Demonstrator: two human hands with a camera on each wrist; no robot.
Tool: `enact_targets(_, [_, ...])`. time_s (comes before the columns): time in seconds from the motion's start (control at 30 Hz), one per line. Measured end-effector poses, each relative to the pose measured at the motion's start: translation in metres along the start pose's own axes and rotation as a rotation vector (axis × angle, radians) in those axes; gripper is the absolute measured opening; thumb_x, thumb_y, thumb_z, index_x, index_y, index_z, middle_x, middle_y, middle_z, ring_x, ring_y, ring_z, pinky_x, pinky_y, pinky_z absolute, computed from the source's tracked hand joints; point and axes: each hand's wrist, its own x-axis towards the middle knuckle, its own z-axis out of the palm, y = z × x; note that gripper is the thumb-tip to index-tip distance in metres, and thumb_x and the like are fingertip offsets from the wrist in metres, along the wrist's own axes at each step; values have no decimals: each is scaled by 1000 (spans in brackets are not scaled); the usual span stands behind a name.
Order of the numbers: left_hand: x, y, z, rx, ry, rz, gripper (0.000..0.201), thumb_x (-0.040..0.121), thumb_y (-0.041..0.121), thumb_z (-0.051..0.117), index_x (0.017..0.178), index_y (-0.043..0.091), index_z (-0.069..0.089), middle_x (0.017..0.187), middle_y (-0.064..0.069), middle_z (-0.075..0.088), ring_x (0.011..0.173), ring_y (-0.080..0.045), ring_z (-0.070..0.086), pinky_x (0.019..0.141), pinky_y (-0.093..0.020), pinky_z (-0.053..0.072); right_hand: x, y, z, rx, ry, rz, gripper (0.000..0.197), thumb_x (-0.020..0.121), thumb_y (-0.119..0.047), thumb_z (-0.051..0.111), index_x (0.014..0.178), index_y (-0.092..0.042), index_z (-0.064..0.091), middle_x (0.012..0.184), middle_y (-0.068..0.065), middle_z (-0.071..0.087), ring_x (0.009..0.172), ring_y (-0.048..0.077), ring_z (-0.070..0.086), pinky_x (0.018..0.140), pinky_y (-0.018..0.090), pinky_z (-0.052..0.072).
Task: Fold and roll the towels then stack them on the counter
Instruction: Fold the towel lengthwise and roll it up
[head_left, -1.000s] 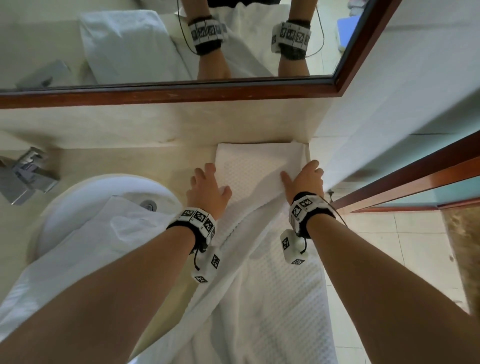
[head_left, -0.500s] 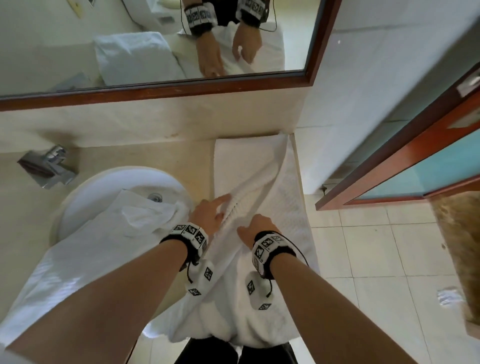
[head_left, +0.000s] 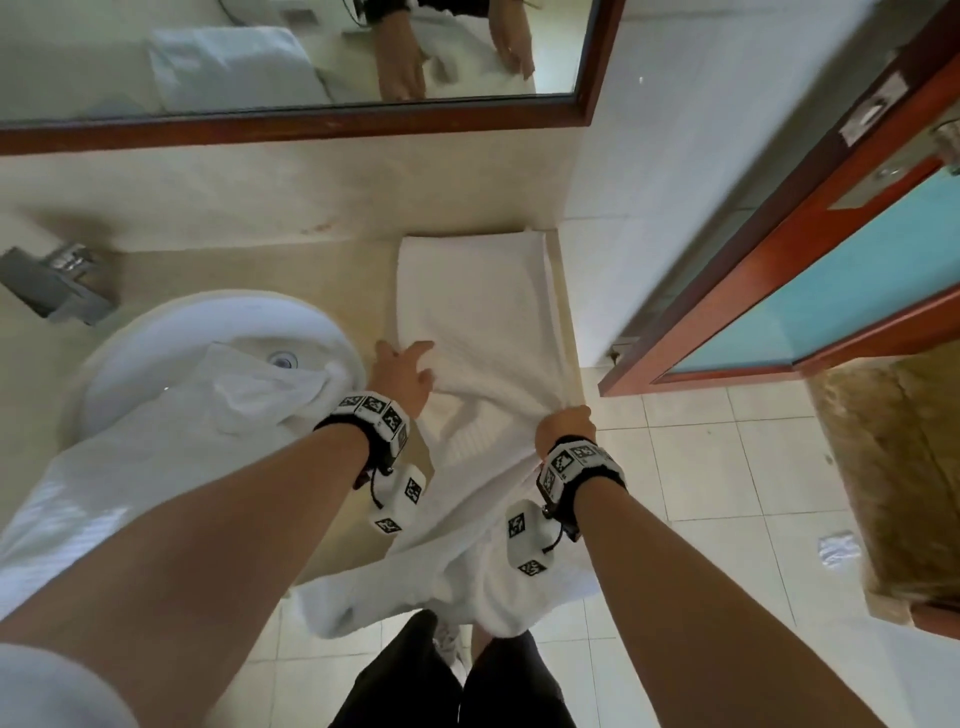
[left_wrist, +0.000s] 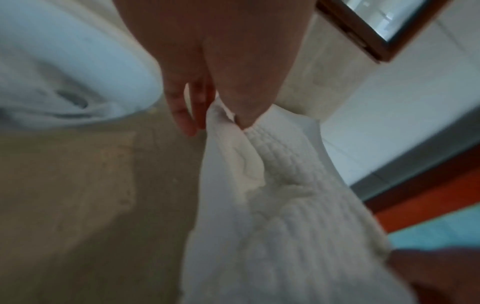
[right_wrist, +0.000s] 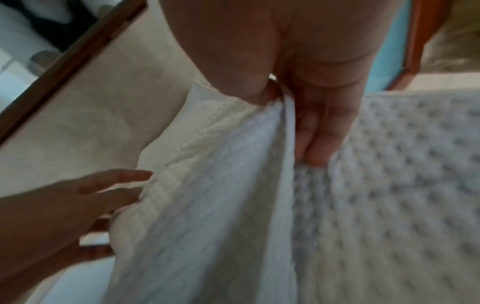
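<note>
A white waffle towel (head_left: 467, 291) lies lengthwise on the beige counter (head_left: 291, 270) by the right wall, and its near end hangs over the front edge towards the floor. My left hand (head_left: 402, 371) is at the towel's left edge; in the left wrist view the hand (left_wrist: 215, 123) pinches a raised fold of the towel (left_wrist: 285, 205) between thumb and fingers. My right hand (head_left: 563, 423) grips the towel's right edge at the counter's front corner. In the right wrist view that hand (right_wrist: 291, 123) has the towel (right_wrist: 207, 205) edge clamped between thumb and fingers.
A second white towel (head_left: 156, 447) is draped over the round white sink (head_left: 208, 322) on the left. A metal faucet (head_left: 57, 283) stands at far left. A wood-framed mirror (head_left: 311, 122) hangs above. A wooden door frame (head_left: 779, 249) and tiled floor (head_left: 727, 467) are to the right.
Both hands came back from the towel's far end to the counter's front. The right hand went to the right edge and closed on it, and the towel now lies spread wider.
</note>
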Motion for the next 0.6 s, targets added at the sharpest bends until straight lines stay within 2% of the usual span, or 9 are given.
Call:
enact_targets(0.07, [-5, -2, 8, -20, -52, -81, 47, 100, 34, 47, 146, 34, 38, 134, -16, 39, 111, -36, 54, 92, -36, 44, -4, 7, 2, 21, 13, -29, 44, 99, -24, 49, 133, 2, 40, 132, 20, 53, 117, 35, 56, 93, 36, 48])
enact_targets(0.1, [-7, -4, 12, -61, -64, -88, 48, 100, 34, 48, 147, 33, 37, 137, -16, 43, 116, -36, 53, 96, -37, 43, -7, 10, 4, 25, 13, -55, 45, 98, -28, 51, 131, 0, 42, 129, 19, 55, 114, 34, 57, 86, 34, 47])
enact_targets(0.17, [-7, -7, 16, -130, -61, -64, 51, 99, 27, 53, 148, 26, 39, 146, -12, 46, 130, -31, 47, 106, -36, 37, -11, 16, 6, 2, -24, -105, 38, 100, -29, 50, 126, -2, 45, 125, 17, 57, 109, 33, 59, 77, 31, 43])
enact_targets(0.27, [-2, -6, 8, -120, 4, -40, 50, 97, 14, 57, 145, 16, 45, 149, -12, 42, 137, -29, 39, 114, -34, 29, -13, 22, 4, 62, -33, -128, 30, 103, -26, 43, 125, -6, 44, 120, 17, 60, 95, 30, 57, 75, 31, 42])
enact_targets(0.37, [10, 0, -6, -96, 71, 14, 47, 97, 6, 52, 143, 13, 49, 145, -15, 43, 134, -30, 40, 112, -30, 28, -12, 18, -1, 141, -32, -139, 32, 104, -21, 39, 133, -9, 41, 121, 18, 59, 104, 33, 59, 76, 31, 41])
enact_targets(0.43, [23, 7, -15, -102, 123, 40, 48, 96, -2, 47, 142, 13, 51, 141, -15, 45, 130, -30, 44, 106, -21, 29, -8, 10, -2, 157, -18, -167, 32, 105, -19, 37, 136, -10, 40, 120, 19, 59, 109, 34, 58, 77, 31, 39])
enact_targets(0.5, [33, 13, -21, -103, 172, 69, 52, 95, -10, 42, 140, 13, 53, 136, -15, 47, 123, -30, 50, 103, -21, 36, -1, 4, -3, 155, 10, -178, 30, 106, -19, 34, 132, -9, 43, 117, 19, 59, 105, 34, 59, 77, 31, 39])
enact_targets(0.53, [35, 16, -23, -87, 183, 91, 53, 95, -11, 42, 141, 14, 52, 135, -15, 47, 119, -29, 52, 101, -22, 38, 3, 4, -4, 149, 25, -165, 28, 106, -18, 33, 128, -8, 45, 115, 20, 60, 100, 33, 58, 76, 32, 40])
enact_targets(0.6, [32, 17, -23, -51, 155, 102, 55, 97, -7, 44, 146, 17, 44, 135, -14, 43, 110, -24, 53, 94, -18, 37, 12, 5, -6, 127, 38, -120, 24, 104, -15, 36, 121, -4, 49, 114, 20, 61, 93, 32, 57, 73, 32, 41])
